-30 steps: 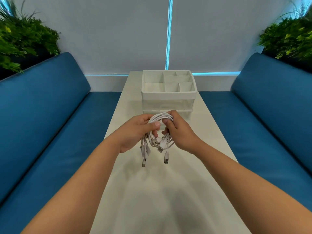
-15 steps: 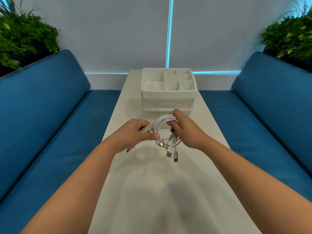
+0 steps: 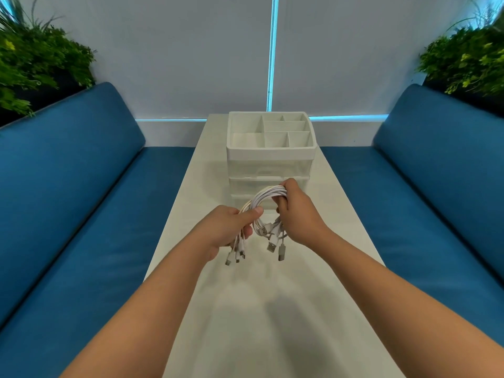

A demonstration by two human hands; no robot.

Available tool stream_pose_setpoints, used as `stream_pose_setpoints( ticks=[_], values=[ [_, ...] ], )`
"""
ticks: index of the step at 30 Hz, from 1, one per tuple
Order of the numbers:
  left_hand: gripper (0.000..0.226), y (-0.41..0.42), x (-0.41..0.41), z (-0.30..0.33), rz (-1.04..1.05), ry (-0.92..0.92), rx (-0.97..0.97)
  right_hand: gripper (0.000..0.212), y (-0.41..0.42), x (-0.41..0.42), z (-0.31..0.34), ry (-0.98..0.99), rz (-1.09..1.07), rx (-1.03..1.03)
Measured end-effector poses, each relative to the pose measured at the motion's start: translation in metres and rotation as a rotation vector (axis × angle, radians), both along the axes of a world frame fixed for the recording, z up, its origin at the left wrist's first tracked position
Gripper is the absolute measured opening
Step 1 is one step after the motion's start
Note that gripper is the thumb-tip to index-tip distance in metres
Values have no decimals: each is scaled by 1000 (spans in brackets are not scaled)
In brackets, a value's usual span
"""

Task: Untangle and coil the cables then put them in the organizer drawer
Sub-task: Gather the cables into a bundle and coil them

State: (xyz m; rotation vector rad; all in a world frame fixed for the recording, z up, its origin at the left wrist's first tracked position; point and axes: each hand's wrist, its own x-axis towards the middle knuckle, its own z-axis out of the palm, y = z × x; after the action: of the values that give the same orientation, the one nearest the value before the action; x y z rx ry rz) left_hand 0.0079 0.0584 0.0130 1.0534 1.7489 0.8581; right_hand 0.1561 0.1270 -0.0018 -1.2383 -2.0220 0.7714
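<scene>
Head view. A person holds a bundle of white USB cables above a long white table, just in front of a white desktop organizer. The left hand grips one side of the looped bundle, its thumb pressed across the strands and its fingers curled beneath; a cluster of small connector ends hangs below this hand. The right hand grips the top and far side of the loop, fingers wrapped round the strands; several larger USB plugs dangle beneath it. The cables arch between the two hands and are clear of the table surface.

The organizer stands near the far end of the table. Its open top tray is divided into several compartments, all of which appear bare inside. Below the tray are translucent drawers, closed; the lower drawer front is partly hidden by the bundle and the right hand, and the drawers' contents cannot be told. Blue upholstered benches flank the table on both sides, with green plants behind each backrest.
</scene>
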Motion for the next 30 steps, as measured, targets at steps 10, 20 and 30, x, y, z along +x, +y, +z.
stream_pose_setpoints(
  ticks=[10,20,30],
  values=[
    [36,0,6,-13,279,-228,74,11,-8,-4,-1,127,48,-108],
    [16,-2,9,-13,234,-180,192,14,0,5,15,27,221,-496],
    [36,0,-4,4,153,-394,43,13,-1,6,8,139,189,-521]
  ],
)
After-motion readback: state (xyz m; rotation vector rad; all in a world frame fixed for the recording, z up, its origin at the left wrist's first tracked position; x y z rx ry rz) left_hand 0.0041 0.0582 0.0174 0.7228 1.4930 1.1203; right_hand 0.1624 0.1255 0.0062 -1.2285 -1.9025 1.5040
